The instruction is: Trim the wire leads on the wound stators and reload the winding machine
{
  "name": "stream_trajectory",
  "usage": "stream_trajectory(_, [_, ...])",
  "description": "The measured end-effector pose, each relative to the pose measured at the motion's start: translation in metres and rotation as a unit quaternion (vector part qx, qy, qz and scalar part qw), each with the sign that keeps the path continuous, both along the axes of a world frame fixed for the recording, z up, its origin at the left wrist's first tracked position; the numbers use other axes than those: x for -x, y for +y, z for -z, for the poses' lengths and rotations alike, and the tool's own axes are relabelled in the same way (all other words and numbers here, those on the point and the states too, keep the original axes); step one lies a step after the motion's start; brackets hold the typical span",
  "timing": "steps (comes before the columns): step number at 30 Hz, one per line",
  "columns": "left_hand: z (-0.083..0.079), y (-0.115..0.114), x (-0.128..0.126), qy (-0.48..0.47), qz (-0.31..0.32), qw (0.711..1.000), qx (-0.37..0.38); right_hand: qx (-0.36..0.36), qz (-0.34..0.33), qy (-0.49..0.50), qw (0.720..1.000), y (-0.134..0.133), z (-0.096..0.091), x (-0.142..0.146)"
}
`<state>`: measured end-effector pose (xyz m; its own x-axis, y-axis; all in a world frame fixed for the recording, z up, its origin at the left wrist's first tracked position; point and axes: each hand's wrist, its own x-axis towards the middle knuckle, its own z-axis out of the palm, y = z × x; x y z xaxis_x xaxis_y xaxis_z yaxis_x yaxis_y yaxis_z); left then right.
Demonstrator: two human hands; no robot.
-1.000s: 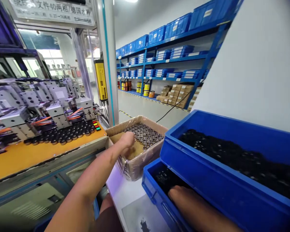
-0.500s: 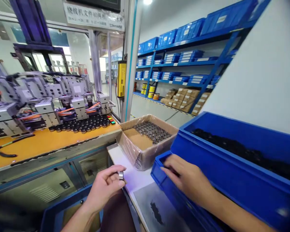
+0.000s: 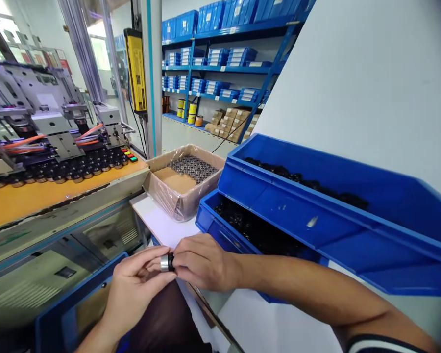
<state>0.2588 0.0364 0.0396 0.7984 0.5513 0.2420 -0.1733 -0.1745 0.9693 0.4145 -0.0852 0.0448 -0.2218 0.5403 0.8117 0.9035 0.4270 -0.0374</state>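
A short silver metal ring sits between the thumb and fingers of my left hand. Against its right side is a small black plastic part, pinched in my right hand. The two pieces touch, end to end; the fingers partly hide how far they overlap. Both hands meet above my lap, at the edge of the white table. To the right, a lower blue bin holds many similar black parts, and a larger blue bin above it holds more.
A plastic-lined cardboard box with rows of metal parts stands behind my hands. At left, a machine sits over an orange worktop with several rows of black-and-silver pieces. Blue shelving with bins stands farther back.
My right hand has come out of the lower blue bin with a black part and moved left to the ring in my left hand. The view has turned to the right.
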Motion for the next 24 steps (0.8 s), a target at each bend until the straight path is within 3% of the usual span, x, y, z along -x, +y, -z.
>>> stream_trajectory(5, [-0.0019,0.0021,0.0022,-0.001,-0.032,0.998,-0.053,0.022,-0.004,0.053,0.998,-0.0029,-0.0036,-0.0022])
stream_trajectory(9, [0.0004,0.0054,0.0039,0.016,-0.037,0.998,-0.053,0.043,-0.013,0.044,0.998,-0.0042,-0.0064,-0.0054])
stream_trajectory(17, [0.0064,0.001,0.003,0.011,0.007,0.999,0.046,0.021,-0.007,0.039,0.999,-0.0049,-0.0059,-0.0027])
stream_trajectory(24, [0.0018,-0.0011,0.001,-0.016,0.041,0.993,0.11,0.02,-0.004,0.03,0.999,-0.0055,-0.009,-0.0017])
